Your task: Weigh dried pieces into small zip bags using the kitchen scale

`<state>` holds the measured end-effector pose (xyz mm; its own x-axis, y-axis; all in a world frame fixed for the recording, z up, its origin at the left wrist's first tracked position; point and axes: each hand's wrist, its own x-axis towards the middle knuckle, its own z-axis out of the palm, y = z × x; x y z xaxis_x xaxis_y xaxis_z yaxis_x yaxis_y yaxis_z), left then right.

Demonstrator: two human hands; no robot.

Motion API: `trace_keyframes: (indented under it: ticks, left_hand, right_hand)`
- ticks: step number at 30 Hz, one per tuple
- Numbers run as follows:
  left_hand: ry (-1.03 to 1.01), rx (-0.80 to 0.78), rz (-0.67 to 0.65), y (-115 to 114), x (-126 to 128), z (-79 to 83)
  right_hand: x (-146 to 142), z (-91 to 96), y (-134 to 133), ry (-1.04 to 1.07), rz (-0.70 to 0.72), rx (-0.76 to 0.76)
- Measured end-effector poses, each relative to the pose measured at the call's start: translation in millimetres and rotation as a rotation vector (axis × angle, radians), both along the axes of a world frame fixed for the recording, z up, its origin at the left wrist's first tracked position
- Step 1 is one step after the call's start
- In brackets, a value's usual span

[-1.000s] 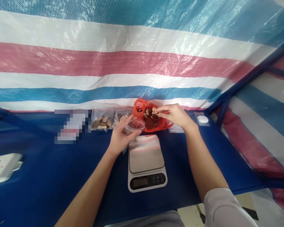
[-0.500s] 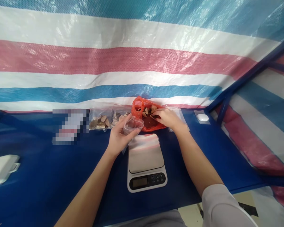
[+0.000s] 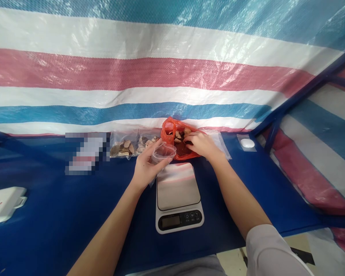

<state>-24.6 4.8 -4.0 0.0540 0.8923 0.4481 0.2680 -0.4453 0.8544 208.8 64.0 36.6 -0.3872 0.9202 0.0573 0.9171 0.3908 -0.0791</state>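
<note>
My left hand (image 3: 146, 165) holds a small clear plastic bag (image 3: 163, 151) with its mouth held open, just above the far left corner of a kitchen scale (image 3: 178, 195). My right hand (image 3: 200, 144) reaches into a red plastic bag (image 3: 172, 128) full of brown and pale pieces, fingers curled among the pieces. What the fingers grip is hidden. The scale's steel plate is bare.
Two clear bags of brown pieces (image 3: 123, 145) lie left of the red bag. Flat empty clear bags (image 3: 220, 142) sit behind my right hand. A small white round thing (image 3: 247, 143) lies at the far right. A white power strip (image 3: 2, 203) rests at the left edge of the blue table (image 3: 60, 207).
My right hand came down from above the red bag and went into it. My left hand and the clear bag stayed almost still.
</note>
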Motion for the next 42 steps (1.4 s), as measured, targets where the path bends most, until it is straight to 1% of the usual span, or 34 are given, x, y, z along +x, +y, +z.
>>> trace_keyframes:
  ticks: [4, 9, 14, 18, 21, 25, 27, 30, 32, 35, 38, 42]
  left_hand:
    - [-0.002, -0.001, -0.005, -0.5, 1.0, 0.6]
    - [-0.012, 0.010, -0.018, 0.6, 1.4, -1.6]
    - [-0.017, 0.018, -0.026, 1.1, 1.7, -3.3]
    - [-0.008, 0.009, -0.014, 0.0, 2.3, -1.9]
    - [0.012, 0.012, 0.001, -0.4, 2.5, -0.4]
    - [0.041, 0.038, -0.001, -0.5, 2.8, 2.1]
    - [0.061, 0.048, -0.009, -1.0, 3.2, 3.4]
    - [0.079, 0.061, -0.031, -2.3, 4.0, 4.5]
    - [0.090, 0.076, -0.052, -3.0, 4.3, 4.5]
    - [0.092, 0.102, -0.086, -3.7, 4.2, 4.0]
    - [0.088, 0.110, -0.118, -3.8, 3.9, 3.4]
    - [0.120, 0.111, -0.139, -3.4, 3.3, 3.2]
  right_hand:
    - [-1.8, 3.8, -1.5, 0.027, 0.009, -0.010]
    - [-4.4, 6.1, -3.4, -0.059, -0.008, -0.042]
    - [-6.9, 7.7, -4.1, -0.108, -0.037, -0.032]
    - [-5.8, 10.4, -3.7, -0.065, -0.043, -0.012]
    - [-0.6, 12.0, -3.0, 0.124, -0.005, -0.044]
    - [6.8, 14.4, -4.5, 0.545, 0.146, -0.138]
    - [7.5, 18.0, -7.6, 0.721, 0.207, -0.188]
    - [3.4, 26.5, -15.0, 0.899, 0.261, -0.264]
    - [-1.6, 32.8, -20.8, 0.954, 0.286, -0.291]
    - [-10.3, 40.8, -29.7, 0.947, 0.323, -0.311]
    - [-18.9, 45.5, -37.3, 0.865, 0.348, -0.299]
    - [-29.0, 46.8, -42.8, 0.661, 0.341, -0.183]
